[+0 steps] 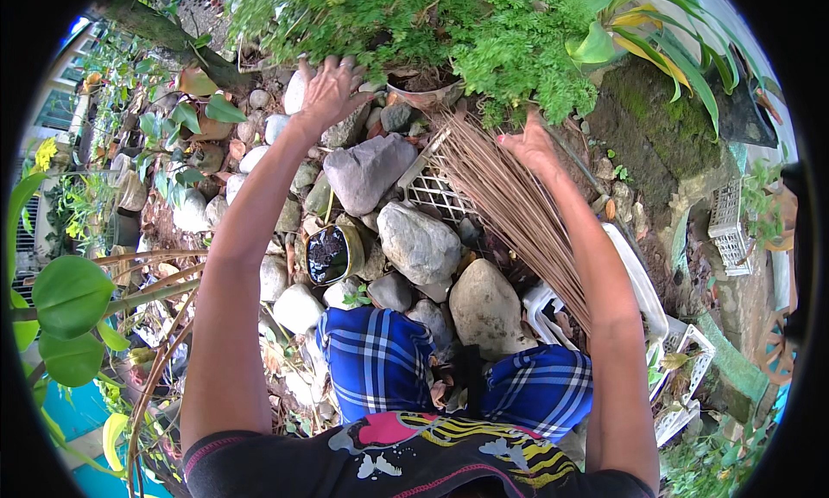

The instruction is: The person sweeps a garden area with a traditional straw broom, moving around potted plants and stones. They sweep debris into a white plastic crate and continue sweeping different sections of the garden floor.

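Note:
Both arms reach forward to a bushy, fern-like green plant (518, 44) growing from a round pot (424, 93). My left hand (331, 93) has its fingers spread at the left lower edge of the leaves, above the stones. At the right lower edge is my right hand (532, 141), its fingertips partly hidden by leaves; whether it grips anything does not show. A bundle of thin brown sticks (511, 206) lies slanting between the right forearm and a white plastic lattice (440, 193). Below the hands sit a purplish-grey rock (369, 171) and a pale rock (420, 242).
A small square container with dark contents (327, 255) stands among the stones. A mossy block (654, 116) is at the right, with white plastic crates (728, 229) beyond it. A tree trunk (168, 38) slants across the upper left; broad-leaved stems (71, 297) reach in at the left.

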The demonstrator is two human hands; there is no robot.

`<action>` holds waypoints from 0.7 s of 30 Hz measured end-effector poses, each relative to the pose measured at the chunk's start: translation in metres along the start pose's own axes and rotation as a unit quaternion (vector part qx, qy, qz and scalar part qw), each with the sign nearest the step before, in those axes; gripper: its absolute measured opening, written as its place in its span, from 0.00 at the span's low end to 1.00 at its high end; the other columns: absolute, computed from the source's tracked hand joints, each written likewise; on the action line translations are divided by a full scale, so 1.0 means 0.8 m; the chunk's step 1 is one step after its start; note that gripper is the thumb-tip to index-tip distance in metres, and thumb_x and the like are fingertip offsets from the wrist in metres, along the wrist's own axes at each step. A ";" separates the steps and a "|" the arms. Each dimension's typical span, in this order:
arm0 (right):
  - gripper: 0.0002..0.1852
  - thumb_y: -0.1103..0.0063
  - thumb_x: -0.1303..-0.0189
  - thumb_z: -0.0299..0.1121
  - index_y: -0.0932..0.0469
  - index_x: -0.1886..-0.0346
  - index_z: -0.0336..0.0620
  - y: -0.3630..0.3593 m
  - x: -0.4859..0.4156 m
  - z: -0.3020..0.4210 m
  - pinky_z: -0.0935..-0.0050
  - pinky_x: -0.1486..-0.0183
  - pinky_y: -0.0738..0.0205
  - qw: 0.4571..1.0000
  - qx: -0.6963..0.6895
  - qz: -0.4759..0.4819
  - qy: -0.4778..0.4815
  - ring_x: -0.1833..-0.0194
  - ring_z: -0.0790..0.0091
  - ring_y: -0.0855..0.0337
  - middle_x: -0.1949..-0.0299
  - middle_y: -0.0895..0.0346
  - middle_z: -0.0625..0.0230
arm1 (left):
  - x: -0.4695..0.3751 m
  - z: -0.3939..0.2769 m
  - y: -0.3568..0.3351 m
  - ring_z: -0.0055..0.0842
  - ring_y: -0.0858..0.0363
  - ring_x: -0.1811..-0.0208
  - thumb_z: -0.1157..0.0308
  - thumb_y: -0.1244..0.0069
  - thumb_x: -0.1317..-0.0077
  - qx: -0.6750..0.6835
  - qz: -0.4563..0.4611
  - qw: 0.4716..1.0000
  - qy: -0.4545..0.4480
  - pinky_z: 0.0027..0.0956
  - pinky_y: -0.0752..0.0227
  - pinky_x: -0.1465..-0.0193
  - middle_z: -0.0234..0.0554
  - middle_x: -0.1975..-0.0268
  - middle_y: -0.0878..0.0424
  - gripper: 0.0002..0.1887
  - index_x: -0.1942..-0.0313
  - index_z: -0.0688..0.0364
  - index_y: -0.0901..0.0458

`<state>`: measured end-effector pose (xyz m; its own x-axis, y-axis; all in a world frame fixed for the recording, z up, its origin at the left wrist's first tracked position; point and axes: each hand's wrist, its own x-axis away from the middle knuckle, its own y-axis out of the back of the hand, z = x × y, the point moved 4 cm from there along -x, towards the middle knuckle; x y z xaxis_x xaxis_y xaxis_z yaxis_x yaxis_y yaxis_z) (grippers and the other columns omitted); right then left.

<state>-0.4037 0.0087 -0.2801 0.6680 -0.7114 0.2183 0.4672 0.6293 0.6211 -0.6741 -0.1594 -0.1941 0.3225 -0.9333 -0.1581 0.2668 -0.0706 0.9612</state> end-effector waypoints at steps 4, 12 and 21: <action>0.49 0.34 0.50 0.43 0.57 0.36 0.26 0.037 -0.032 0.022 0.63 0.37 0.41 0.997 -0.023 -0.073 0.008 0.44 0.51 0.31 0.37 0.49 0.36 | -0.040 -0.013 0.007 0.42 0.30 0.43 0.49 0.43 0.48 0.053 -0.021 0.998 0.004 0.73 0.67 0.40 0.53 0.43 0.32 0.39 0.40 0.58 0.38; 0.33 0.39 0.49 0.50 0.33 0.57 0.23 0.059 -0.056 0.117 0.62 0.51 0.33 0.992 0.092 -0.051 0.068 0.55 0.58 0.28 0.57 0.30 0.46 | -0.097 -0.009 0.013 0.45 0.25 0.47 0.58 0.41 0.49 0.025 -0.070 0.993 -0.091 0.61 0.60 0.34 0.58 0.39 0.38 0.37 0.41 0.60 0.37; 0.28 0.40 0.46 0.43 0.33 0.56 0.23 0.038 -0.017 0.054 0.59 0.50 0.30 0.983 0.185 0.014 0.017 0.54 0.49 0.26 0.56 0.30 0.40 | -0.155 0.000 -0.004 0.40 0.34 0.39 0.65 0.41 0.51 0.023 -0.018 0.996 -0.084 0.61 0.54 0.35 0.56 0.38 0.39 0.30 0.46 0.60 0.33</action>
<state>-0.4237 0.0242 -0.2315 0.7000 -0.6804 0.2170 0.2110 0.4873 0.8474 -0.7153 -0.0433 -0.1778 0.1551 -0.9754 -0.1565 0.2325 -0.1179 0.9654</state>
